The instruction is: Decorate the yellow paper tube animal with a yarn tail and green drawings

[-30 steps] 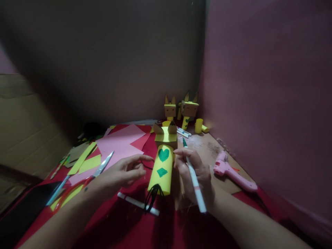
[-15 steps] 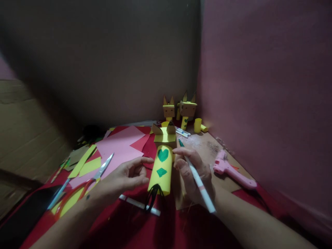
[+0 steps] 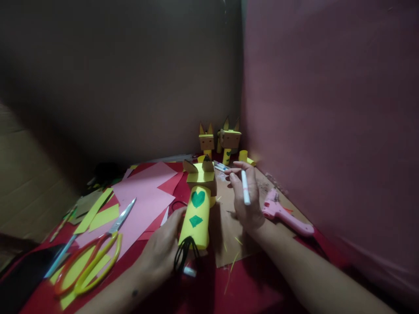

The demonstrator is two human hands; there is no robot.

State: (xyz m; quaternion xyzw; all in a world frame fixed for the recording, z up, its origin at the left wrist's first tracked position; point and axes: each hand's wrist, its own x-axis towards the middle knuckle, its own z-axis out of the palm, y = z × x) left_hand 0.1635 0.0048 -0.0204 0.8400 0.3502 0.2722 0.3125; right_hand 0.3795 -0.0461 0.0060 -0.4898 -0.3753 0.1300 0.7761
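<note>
A paper animal figure (image 3: pixel 194 235) with a yellow tube body, a green heart, a green diamond and black cord strands at its near end lies at the centre. Its box head (image 3: pixel 200 174) has two pointed cardboard ears. My left hand (image 3: pixel 165 242) is closed on the tube from the left, its fingers partly hidden behind and under it. Right of the figure, above the cardboard sheet, my right hand (image 3: pixel 245 196) grips a white marker (image 3: pixel 245 187); the marker's tip is out of sight. Under the black strands shows the end of another white marker (image 3: pixel 190 271).
Orange-and-yellow scissors (image 3: pixel 94 261) lie at left over pink paper (image 3: pixel 144 187) and yellow scraps. A pink glue gun (image 3: pixel 288 216) rests at right on the cardboard sheet (image 3: pixel 225 253). Two similar figures (image 3: pixel 231 139) stand at the back by more markers (image 3: pixel 221 166) and small yellow tubes (image 3: pixel 243 155).
My left hand has come from beside the tube to grasp it. My right hand, with its marker, has moved up and away from the figure. The view has shifted slightly right.
</note>
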